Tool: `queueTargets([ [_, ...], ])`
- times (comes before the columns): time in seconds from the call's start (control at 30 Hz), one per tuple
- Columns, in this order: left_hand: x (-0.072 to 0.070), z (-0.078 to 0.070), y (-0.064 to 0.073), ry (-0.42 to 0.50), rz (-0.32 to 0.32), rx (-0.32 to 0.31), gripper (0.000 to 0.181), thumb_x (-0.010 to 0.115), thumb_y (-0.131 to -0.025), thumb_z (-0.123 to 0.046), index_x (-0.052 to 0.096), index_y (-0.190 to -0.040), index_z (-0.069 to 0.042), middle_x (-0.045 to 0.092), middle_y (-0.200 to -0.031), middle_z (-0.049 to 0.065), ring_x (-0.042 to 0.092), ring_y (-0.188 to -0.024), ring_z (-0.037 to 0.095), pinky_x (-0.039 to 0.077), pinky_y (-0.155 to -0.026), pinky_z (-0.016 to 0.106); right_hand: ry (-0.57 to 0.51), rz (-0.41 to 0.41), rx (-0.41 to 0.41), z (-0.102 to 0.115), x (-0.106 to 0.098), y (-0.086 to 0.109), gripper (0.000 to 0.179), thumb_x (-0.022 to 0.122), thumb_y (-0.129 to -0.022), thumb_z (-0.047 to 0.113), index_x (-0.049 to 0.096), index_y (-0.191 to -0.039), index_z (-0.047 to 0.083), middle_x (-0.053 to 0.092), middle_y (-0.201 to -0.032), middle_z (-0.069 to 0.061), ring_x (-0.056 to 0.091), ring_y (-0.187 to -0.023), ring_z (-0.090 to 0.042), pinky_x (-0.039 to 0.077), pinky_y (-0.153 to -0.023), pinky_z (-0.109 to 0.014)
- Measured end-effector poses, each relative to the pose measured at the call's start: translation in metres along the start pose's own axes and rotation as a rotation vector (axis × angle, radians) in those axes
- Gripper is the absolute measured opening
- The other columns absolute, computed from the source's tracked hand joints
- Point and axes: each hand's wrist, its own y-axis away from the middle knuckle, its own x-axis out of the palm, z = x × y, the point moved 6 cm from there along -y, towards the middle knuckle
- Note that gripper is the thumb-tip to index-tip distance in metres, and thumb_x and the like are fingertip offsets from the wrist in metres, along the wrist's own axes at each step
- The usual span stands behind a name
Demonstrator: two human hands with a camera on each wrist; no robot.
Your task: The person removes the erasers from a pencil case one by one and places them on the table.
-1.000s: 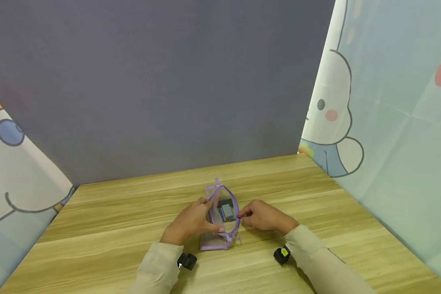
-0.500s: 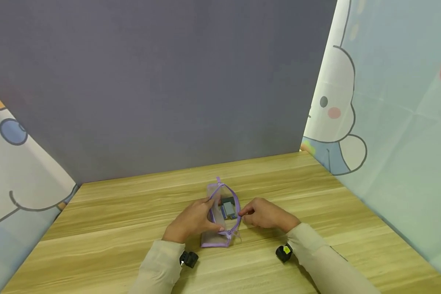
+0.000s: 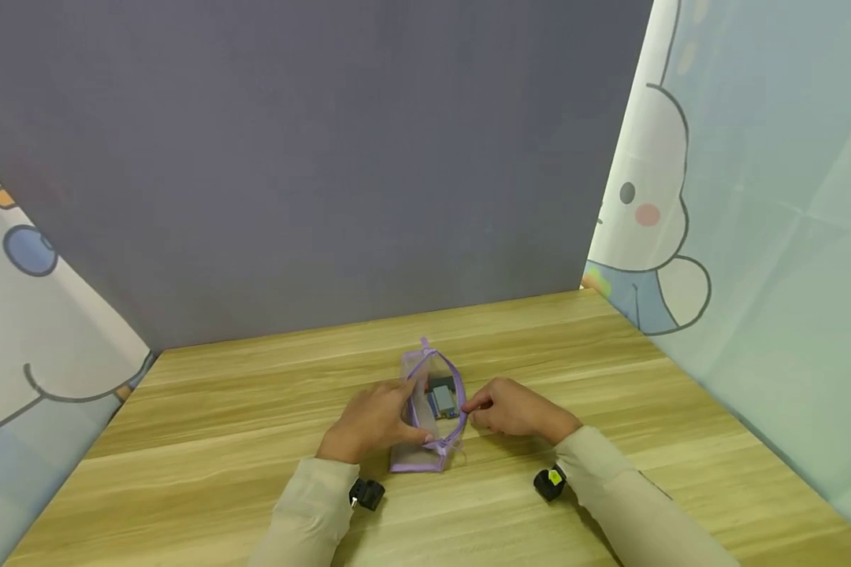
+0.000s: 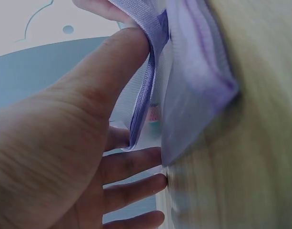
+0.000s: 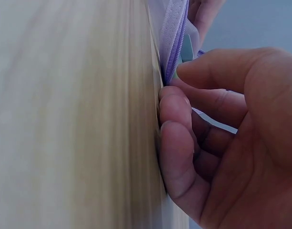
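A see-through mesh zipper pouch with purple edging lies on the wooden table, its zipper spread apart into an oval mouth. Within the mouth shows a small flat object with a grey rectangle, dark and blue parts. My left hand holds the pouch's left side, thumb and index finger at the zipper edge; its other fingers extend along the table in the left wrist view. On the opposite side, my right hand pinches the right zipper edge between thumb and index finger, the remaining fingers curled against the tabletop.
The wooden table runs back to a dark grey panel. Cartoon-printed curtains flank it on both sides. A small black device is strapped at the left wrist, another black device at the right.
The whole head view has shifted slightly. Both hands keep their hold on the pouch, and its mouth stays spread.
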Motion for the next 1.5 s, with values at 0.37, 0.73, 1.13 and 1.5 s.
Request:
queueTargets([
  [0.37, 0.000, 0.001, -0.003, 0.112, 0.005, 0.023, 0.081, 0.084, -0.074, -0.056, 0.058, -0.136, -0.010, 0.067, -0.107, -0.001, 0.058, -0.083, 0.009, 0.050, -0.072, 0.032, -0.025, 0.003, 0.018, 0.001, -0.002, -0.001, 0.026, 0.063, -0.091, 0.009, 0.076, -0.114, 0.006, 0.065, -0.070, 0.000, 0.048, -0.054, -0.008, 0.038, -0.047, -0.023],
  [0.73, 0.000, -0.008, -0.005, 0.117, -0.048, 0.013, 0.087, 0.080, -0.082, -0.052, 0.044, -0.150, -0.010, 0.068, -0.107, 0.004, 0.062, -0.088, 0.015, 0.052, -0.074, 0.034, -0.026, -0.015, 0.015, -0.003, -0.003, -0.001, 0.025, 0.062, -0.094, 0.008, 0.076, -0.114, 0.005, 0.060, -0.063, 0.001, 0.046, -0.052, -0.008, 0.037, -0.045, -0.024],
  [1.13, 0.005, -0.012, -0.007, -0.031, -0.068, -0.071, 0.073, 0.073, -0.086, -0.057, 0.060, -0.127, 0.002, 0.063, -0.088, 0.005, 0.060, -0.077, 0.018, 0.050, -0.065, 0.037, -0.037, -0.015, 0.015, -0.002, -0.002, 0.001, 0.024, 0.062, -0.096, 0.009, 0.074, -0.116, 0.002, 0.059, -0.064, -0.002, 0.049, -0.052, -0.010, 0.042, -0.045, -0.026],
  [1.5, 0.003, -0.011, -0.006, -0.035, -0.059, -0.045, 0.073, 0.072, -0.088, -0.053, 0.050, -0.148, -0.018, 0.067, -0.121, 0.014, 0.066, -0.101, 0.030, 0.054, -0.078, 0.047, -0.047, -0.010, 0.019, -0.001, -0.002, 0.000, 0.024, 0.061, -0.095, 0.007, 0.075, -0.114, 0.002, 0.061, -0.065, -0.002, 0.048, -0.052, -0.008, 0.038, -0.044, -0.023],
])
